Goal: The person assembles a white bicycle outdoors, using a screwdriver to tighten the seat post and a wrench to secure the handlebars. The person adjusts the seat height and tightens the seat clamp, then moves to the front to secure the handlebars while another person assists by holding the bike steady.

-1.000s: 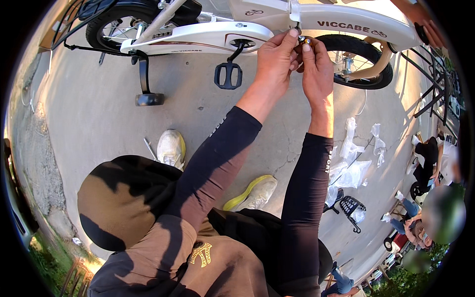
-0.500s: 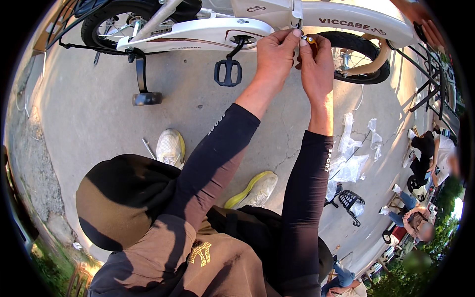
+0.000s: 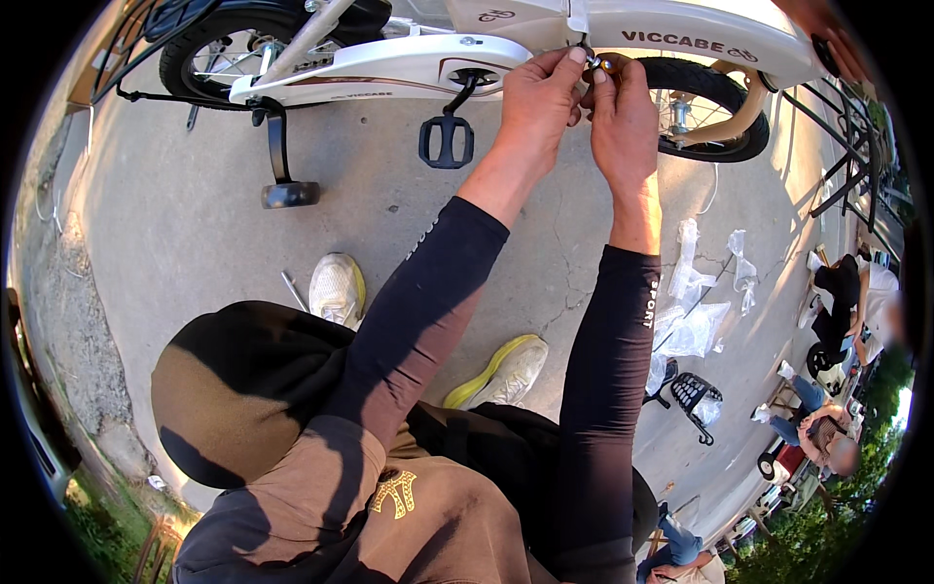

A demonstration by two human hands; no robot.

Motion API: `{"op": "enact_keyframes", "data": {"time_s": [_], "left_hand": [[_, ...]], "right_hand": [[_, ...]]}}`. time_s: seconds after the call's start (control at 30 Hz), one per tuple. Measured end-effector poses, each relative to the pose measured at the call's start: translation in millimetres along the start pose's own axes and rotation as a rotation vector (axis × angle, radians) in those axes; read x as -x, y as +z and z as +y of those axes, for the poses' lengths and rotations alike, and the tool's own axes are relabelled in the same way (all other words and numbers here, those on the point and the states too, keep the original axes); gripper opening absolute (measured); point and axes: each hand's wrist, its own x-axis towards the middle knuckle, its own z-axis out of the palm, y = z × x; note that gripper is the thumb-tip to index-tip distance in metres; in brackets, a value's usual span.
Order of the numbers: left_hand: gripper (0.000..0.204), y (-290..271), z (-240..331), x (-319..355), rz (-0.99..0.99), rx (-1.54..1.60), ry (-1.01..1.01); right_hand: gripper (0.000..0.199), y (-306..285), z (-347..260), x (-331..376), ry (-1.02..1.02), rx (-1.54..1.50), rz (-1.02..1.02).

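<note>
Both my hands are close together just below the frame [image 3: 681,37] of a white child's bicycle, with their fingertips nearly meeting. The thumb and fingers of my left hand [image 3: 537,97] are pinched at a small shiny metal part [image 3: 592,62] by the frame's middle joint. My right hand [image 3: 625,122] is closed beside it, thumb up, on a small piece with a metallic, orange-tinted end [image 3: 608,67]. My fingers hide most of both pieces, so their kind cannot be made out. Left of my hands are the white chain guard [image 3: 409,60] and a black pedal [image 3: 447,142].
A training wheel [image 3: 290,195] and the front wheel [image 3: 725,146] flank the work. Clear plastic wrapping [image 3: 693,331] and a black basket-like part [image 3: 696,394] lie on the concrete at right. Another person's hand [image 3: 844,44] is near the bicycle's front; people sit farther right.
My right fingers have shifted on their piece: its orange part, plain to see before, is now mostly covered, and shiny metal shows between my thumbs. Both hands have stayed near the frame joint.
</note>
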Motion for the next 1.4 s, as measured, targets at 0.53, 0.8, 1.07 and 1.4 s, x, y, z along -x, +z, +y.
{"op": "enact_keyframes", "data": {"time_s": [0.53, 0.8, 1.07, 1.4], "left_hand": [[0.032, -7, 1, -2, 0.019, -0.104, 0.029], [0.032, -6, 0, 1, 0.009, -0.099, 0.011], [0.029, 2, 1, 3, 0.025, -0.069, -0.002], [0.026, 4, -2, -5, 0.023, 0.051, -0.038]], "right_hand": [[0.02, 4, 8, -4, -0.041, -0.138, -0.006], [0.023, 0, 15, -3, 0.012, -0.319, -0.095], [0.023, 3, 10, -3, 0.03, -0.246, 0.006], [0.022, -1, 6, -13, -0.004, -0.286, 0.059]]}}
